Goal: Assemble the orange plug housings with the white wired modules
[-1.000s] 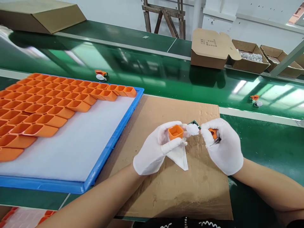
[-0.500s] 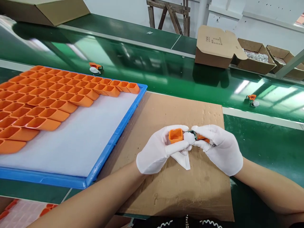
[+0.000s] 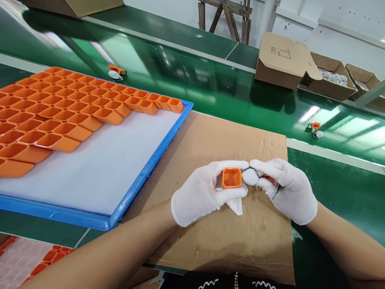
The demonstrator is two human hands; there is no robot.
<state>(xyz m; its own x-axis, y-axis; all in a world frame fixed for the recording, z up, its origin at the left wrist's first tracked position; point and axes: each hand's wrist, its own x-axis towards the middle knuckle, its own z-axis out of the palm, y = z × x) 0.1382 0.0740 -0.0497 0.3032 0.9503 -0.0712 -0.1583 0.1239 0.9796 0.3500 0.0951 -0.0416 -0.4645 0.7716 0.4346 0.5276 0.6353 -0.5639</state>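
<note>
My left hand (image 3: 207, 188), in a white glove, is closed around an orange square cup (image 3: 232, 178) whose open end faces me. My right hand (image 3: 285, 186), also gloved, pinches a small circuit board assembly (image 3: 255, 174) with an orange part (image 3: 268, 178) partly hidden under the fingers. A round white piece (image 3: 250, 176) of that assembly sits right beside the cup, between the fingertips of both hands. Below the left fingers a scrap of white material (image 3: 236, 206) shows; I cannot tell what it belongs to.
A blue tray (image 3: 132, 196) with rows of orange cups (image 3: 81, 106) stands to the left. Beneath my hands lies a cardboard sheet (image 3: 210, 241). Similar orange-and-white assemblies rest on the green belt (image 3: 210, 92), one at right (image 3: 316, 130). Cardboard boxes (image 3: 282, 60) stand behind it.
The cup in my left hand has turned so its opening faces me more squarely. Both hands sit slightly further right, and the camera view has shifted a little.
</note>
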